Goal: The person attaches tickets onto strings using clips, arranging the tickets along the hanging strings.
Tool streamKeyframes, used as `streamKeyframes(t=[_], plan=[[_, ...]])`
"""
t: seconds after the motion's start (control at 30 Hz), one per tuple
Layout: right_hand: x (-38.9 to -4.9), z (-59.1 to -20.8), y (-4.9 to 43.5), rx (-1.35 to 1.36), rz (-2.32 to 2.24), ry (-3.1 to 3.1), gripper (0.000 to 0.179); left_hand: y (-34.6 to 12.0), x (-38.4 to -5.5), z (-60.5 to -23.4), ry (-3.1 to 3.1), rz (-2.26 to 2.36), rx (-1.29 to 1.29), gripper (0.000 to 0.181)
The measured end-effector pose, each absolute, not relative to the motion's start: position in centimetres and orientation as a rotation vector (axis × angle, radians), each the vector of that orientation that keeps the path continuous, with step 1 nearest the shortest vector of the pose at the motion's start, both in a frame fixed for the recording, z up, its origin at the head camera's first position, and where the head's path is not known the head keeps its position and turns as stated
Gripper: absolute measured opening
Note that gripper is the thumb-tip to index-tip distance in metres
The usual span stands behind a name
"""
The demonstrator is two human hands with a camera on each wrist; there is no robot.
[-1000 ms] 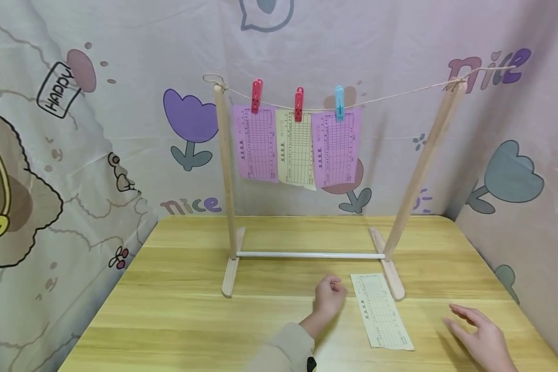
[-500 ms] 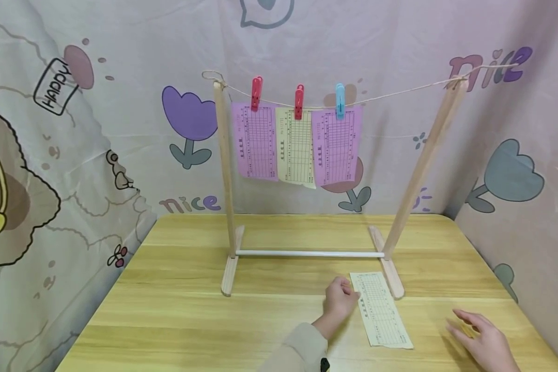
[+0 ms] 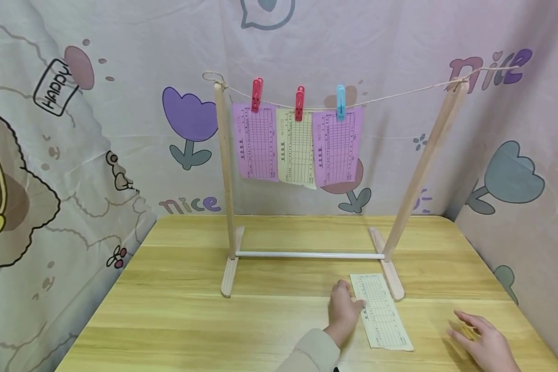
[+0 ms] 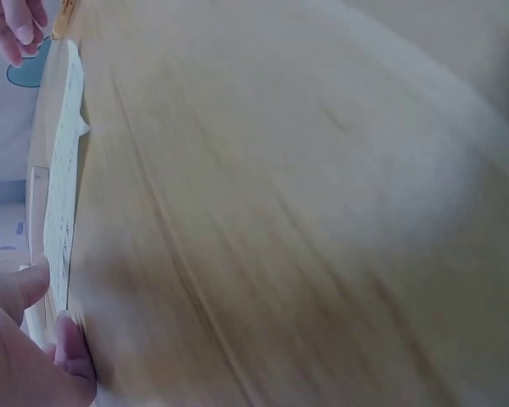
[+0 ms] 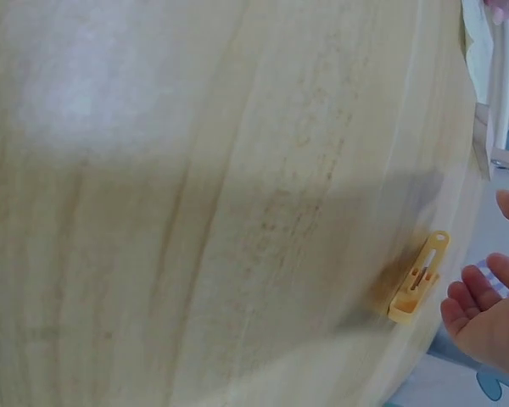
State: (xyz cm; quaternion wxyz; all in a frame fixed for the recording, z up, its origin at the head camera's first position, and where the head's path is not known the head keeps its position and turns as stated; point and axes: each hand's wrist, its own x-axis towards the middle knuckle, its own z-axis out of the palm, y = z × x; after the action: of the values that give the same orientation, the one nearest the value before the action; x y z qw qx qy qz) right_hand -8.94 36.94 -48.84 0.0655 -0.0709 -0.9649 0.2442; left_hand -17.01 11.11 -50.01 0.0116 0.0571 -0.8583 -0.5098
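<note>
My left hand (image 3: 345, 312) reaches the left edge of a pale yellow printed paper slip (image 3: 383, 315) lying on the table. Its thumb (image 4: 34, 284) is at the slip's edge, with the fingers spread apart from it; firm contact is hard to tell. My right hand (image 3: 485, 341) hovers at the right, fingers relaxed and slightly bent, holding nothing. Just beside it a yellow clothespin (image 5: 420, 278) lies on the table, partly hidden by that hand in the head view.
Behind stands a wooden rack with two posts (image 3: 423, 170) and a white crossbar (image 3: 309, 254). From its string (image 3: 400, 94) hang two purple slips (image 3: 257, 144) and a yellow slip (image 3: 295, 147), held by two red clothespins (image 3: 299, 103) and a blue clothespin (image 3: 340, 102).
My left hand has moved right to the slip's left edge, and its fingers have spread from a curled pose. The right hand has barely shifted; the slip lies where it was.
</note>
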Motion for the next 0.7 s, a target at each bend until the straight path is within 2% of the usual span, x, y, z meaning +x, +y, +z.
streamKeyframes(t=[0.13, 0.37, 0.7], plan=[[-9.0, -48.8, 37.0, -0.224, 0.74, -2.896, 0.055, 11.3, -17.0, -50.1, -2.689, -1.515, 0.175, 0.044], [-9.1, -48.8, 37.4, -0.237, 0.795, -3.053, 0.068, 11.4, -16.8, -49.9, -2.719, -1.462, 0.17, 0.045], [-9.3, -49.5, 38.3, -0.182, 0.759, -3.136, 0.07, 11.1, -17.0, -49.9, -2.703, -1.421, 0.15, 0.044]])
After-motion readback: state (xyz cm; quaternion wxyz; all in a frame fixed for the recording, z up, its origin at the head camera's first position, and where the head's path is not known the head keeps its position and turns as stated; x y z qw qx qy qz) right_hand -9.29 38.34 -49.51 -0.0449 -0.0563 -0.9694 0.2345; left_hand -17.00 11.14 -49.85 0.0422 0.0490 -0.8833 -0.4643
